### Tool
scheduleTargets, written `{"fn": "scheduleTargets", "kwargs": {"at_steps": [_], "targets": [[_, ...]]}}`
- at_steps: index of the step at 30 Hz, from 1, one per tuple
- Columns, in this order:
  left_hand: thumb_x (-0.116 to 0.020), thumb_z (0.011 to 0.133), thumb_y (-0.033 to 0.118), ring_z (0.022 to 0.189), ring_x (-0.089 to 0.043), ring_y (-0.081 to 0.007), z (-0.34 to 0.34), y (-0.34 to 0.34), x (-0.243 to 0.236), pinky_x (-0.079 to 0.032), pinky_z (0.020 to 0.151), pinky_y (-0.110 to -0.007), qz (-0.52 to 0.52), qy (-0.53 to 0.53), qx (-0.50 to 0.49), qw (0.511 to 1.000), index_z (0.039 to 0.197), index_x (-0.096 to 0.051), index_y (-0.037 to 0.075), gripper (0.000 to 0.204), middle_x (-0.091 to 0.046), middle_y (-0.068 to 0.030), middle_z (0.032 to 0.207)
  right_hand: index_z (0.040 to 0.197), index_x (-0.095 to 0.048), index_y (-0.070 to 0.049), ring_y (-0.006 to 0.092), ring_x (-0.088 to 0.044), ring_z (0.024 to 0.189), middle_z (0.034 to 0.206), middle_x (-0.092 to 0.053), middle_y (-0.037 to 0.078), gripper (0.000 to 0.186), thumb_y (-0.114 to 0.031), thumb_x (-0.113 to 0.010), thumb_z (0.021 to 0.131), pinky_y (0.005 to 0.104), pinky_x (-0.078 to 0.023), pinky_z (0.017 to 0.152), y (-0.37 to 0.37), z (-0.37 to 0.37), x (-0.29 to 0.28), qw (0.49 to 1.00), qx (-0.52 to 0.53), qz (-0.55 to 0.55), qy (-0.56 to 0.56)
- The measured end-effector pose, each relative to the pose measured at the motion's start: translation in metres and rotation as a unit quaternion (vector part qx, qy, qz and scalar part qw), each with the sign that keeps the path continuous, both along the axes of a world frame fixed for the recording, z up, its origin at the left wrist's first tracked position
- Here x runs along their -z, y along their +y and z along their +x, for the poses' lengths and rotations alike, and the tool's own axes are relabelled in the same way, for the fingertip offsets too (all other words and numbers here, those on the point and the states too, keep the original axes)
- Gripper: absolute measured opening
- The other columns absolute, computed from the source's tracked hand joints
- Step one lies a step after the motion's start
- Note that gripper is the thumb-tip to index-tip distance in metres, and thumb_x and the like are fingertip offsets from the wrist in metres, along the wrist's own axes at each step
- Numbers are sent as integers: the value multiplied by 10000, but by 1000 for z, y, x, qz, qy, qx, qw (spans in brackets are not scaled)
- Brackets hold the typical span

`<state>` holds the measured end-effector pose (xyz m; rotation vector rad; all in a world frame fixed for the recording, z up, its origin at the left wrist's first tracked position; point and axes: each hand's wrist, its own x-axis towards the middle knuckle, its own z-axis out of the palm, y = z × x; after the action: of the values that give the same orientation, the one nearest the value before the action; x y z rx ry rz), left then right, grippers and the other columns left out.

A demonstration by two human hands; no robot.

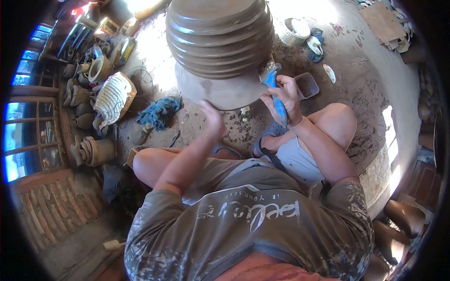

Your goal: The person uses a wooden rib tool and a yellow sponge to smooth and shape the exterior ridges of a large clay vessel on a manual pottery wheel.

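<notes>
A large wet grey-brown clay pot (218,42) with ridges running round its wall stands on a round, pale potter's wheel (218,93). Gripped in my right hand (288,96) is a paintbrush (280,110) with a blue handle; its bristle end is against or very close to the pot's lower right side. My left hand (212,121) is at the wheel's near left edge. Motion smears its fingers, so whether they are spread or closed does not show.
Left of the wheel lie a teal rag (159,113), a ribbed cream-coloured piece (115,97) and several small clay pots. To the right are a rectangular plastic tub (307,86), a white bucket (295,32) and a small pale oval piece (329,73). Clay scraps litter the floor.
</notes>
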<state>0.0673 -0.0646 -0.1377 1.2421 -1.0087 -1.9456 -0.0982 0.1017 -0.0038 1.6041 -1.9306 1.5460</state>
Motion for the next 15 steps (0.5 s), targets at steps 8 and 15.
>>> {"fn": "scheduleTargets", "kwargs": {"at_steps": [8, 15], "targets": [[-194, 1017, 757, 1517, -323, -342, 5, -17, -19, -266, 1231, -520, 73, 70, 27, 994, 1629, -240, 68, 923, -334, -175, 1652, 1022, -671, -44, 291, -635, 996, 1204, -543, 195, 317, -43, -874, 779, 372, -551, 834, -1, -4, 1, 1000, 15, 27, -8], [-173, 1049, 699, 1465, -388, -347, 8, 19, 18, -376, 1155, -513, 62, -29, 76, 995, 1613, -249, 57, 858, -376, -205, 1606, 983, -688, -48, 309, -630, 1012, 1207, -531, 184, 313, -67, -901, 754, 377, -568, 810, -1, 3, 5, 999, 9, 16, -30]]}}
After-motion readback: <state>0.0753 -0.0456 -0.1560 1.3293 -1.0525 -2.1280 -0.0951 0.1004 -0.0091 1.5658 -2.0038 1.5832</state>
